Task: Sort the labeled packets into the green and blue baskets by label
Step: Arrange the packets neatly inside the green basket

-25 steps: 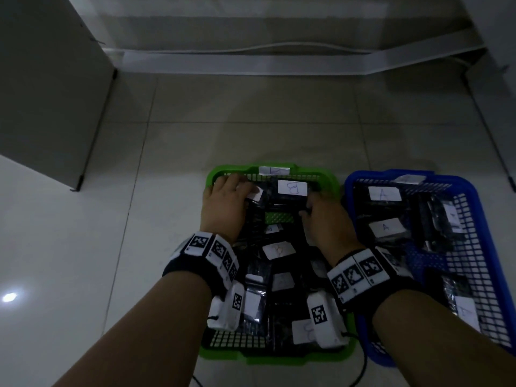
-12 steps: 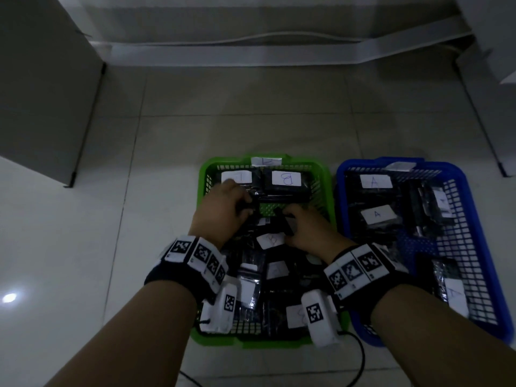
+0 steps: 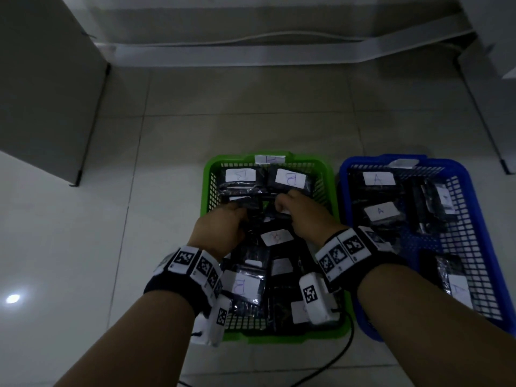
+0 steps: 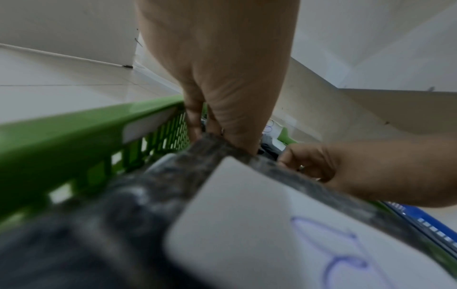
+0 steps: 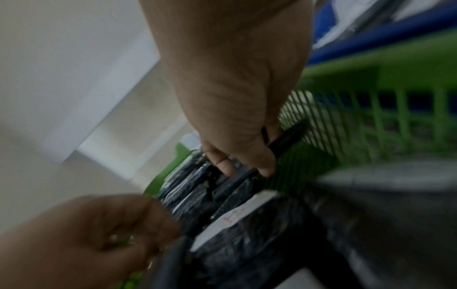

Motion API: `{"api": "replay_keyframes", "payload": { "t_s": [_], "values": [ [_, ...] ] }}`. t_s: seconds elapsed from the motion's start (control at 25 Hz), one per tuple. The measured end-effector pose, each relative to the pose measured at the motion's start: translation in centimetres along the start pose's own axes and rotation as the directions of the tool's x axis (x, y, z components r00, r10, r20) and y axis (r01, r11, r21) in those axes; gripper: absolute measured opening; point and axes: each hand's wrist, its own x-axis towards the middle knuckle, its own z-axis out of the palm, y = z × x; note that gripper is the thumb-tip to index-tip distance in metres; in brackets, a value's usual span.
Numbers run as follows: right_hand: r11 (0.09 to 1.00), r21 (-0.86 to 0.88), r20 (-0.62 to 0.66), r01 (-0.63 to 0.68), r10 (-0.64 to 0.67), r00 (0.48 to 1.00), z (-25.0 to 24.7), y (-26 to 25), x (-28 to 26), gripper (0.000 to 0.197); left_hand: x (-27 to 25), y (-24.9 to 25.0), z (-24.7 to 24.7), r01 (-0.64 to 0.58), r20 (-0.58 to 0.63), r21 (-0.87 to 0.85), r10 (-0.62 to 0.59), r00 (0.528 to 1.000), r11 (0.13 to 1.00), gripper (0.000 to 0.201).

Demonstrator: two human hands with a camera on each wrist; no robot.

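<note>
The green basket (image 3: 211,177) holds several black packets with white labels marked B (image 3: 289,178). To its right, the blue basket (image 3: 343,177) holds packets labelled A (image 3: 379,178). Both hands are inside the green basket near its middle. My left hand (image 3: 242,213) pinches the upper edge of a black packet (image 4: 197,156) with curled fingers (image 4: 237,140). My right hand (image 3: 282,204) pinches a thin black packet (image 5: 237,181) between thumb and fingers (image 5: 265,166). What lies under the palms is hidden.
The baskets stand side by side on a pale tiled floor. A grey cabinet (image 3: 42,79) stands at the left and a white cable duct (image 3: 251,54) runs along the back wall. A black cable (image 3: 335,361) trails from the right wrist.
Both hands have drawn back from the far end of the green basket toward its middle. Two B packets now lie uncovered at the far end, and each hand grips another packet.
</note>
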Motion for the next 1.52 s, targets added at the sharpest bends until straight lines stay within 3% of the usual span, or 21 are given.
{"api": "replay_keyframes", "payload": {
  "t_s": [0.12, 0.24, 0.36, 0.48, 0.56, 0.68, 0.76, 0.84, 1.0, 1.08, 1.16, 1.24, 1.32, 1.44, 1.52],
  "values": [
    [0.983, -0.182, -0.089, -0.039, 0.023, 0.996, 0.8, 0.1, 0.0, 0.043, -0.2, -0.4, -0.2, 0.012, -0.027, -0.035, -0.013, 1.0, 0.999, 0.028],
    [0.95, -0.278, -0.185, -0.14, 0.09, 0.979, 1.1, -0.5, 0.0, 0.031, -0.1, -0.7, 0.1, -0.038, 0.055, 0.034, 0.036, 0.998, 0.999, 0.046],
    [0.985, -0.106, -0.129, -0.136, 0.122, 0.984, 1.3, -0.4, 0.4, 0.025, 0.5, -0.3, 0.0, -0.038, 0.103, 0.129, 0.024, 0.994, 0.991, 0.042],
    [0.993, -0.005, 0.015, -0.115, 0.115, 0.993, 2.0, -0.3, 0.3, 0.036, 0.2, -0.3, -0.1, -0.023, 0.053, 0.088, 0.019, 0.998, 0.996, 0.044],
    [0.981, 0.09, 0.083, -0.17, 0.162, 0.983, 2.2, -0.7, 0.1, 0.04, -0.2, -0.5, -0.1, -0.026, 0.006, 0.044, 0.025, 1.0, 0.999, 0.043],
    [0.917, 0.307, 0.078, -0.256, 0.244, 0.967, 2.0, -1.1, -0.2, 0.032, -0.6, -1.2, 0.1, -0.116, -0.033, -0.038, 0.115, 0.993, 0.992, 0.038],
    [0.905, 0.35, 0.073, -0.241, 0.23, 0.97, 1.6, -1.1, -0.8, 0.032, -0.9, -1.6, 0.2, -0.138, 0.016, -0.081, 0.14, 0.99, 0.987, 0.038],
    [0.933, 0.293, 0.033, -0.21, 0.21, 0.977, 0.8, -0.6, -1.2, 0.033, -1.1, -1.8, 0.4, -0.146, 0.038, -0.061, 0.148, 0.988, 0.987, 0.037],
    [0.985, 0.006, -0.207, -0.173, 0.17, 0.963, -0.5, 0.8, -1.4, 0.032, -1.1, -1.5, 0.5, -0.183, 0.006, -0.01, 0.183, 0.983, 0.983, 0.038],
    [0.952, -0.251, -0.218, -0.175, 0.121, 0.969, 0.1, 1.0, -1.3, 0.026, -1.0, -1.3, 0.6, -0.163, -0.005, 0.016, 0.163, 0.987, 0.986, 0.039],
    [0.899, -0.401, -0.223, -0.177, 0.092, 0.97, 0.9, 1.2, -0.9, 0.027, -1.1, -1.0, 0.6, -0.168, -0.115, 0.044, 0.172, 0.978, 0.985, 0.033],
    [0.888, -0.42, -0.234, -0.185, 0.09, 0.968, 1.5, 1.2, -0.5, 0.038, -1.1, -1.1, 0.6, -0.162, -0.263, 0.059, 0.172, 0.949, 0.985, 0.026],
    [0.889, -0.43, -0.211, -0.156, 0.068, 0.975, 1.8, 1.4, -0.2, 0.049, -0.9, -1.3, 0.3, -0.123, -0.336, 0.051, 0.133, 0.933, 0.991, 0.025],
    [0.901, -0.417, -0.147, -0.118, 0.062, 0.987, 1.8, 1.3, 0.3, 0.052, -0.6, -1.6, 0.3, -0.117, -0.341, 0.067, 0.133, 0.931, 0.991, 0.029],
    [0.919, -0.369, -0.191, -0.137, 0.069, 0.979, 1.6, 1.0, 0.7, 0.044, -0.4, -1.5, 0.4, -0.141, -0.283, 0.089, 0.161, 0.946, 0.986, 0.033]
  ]
}}
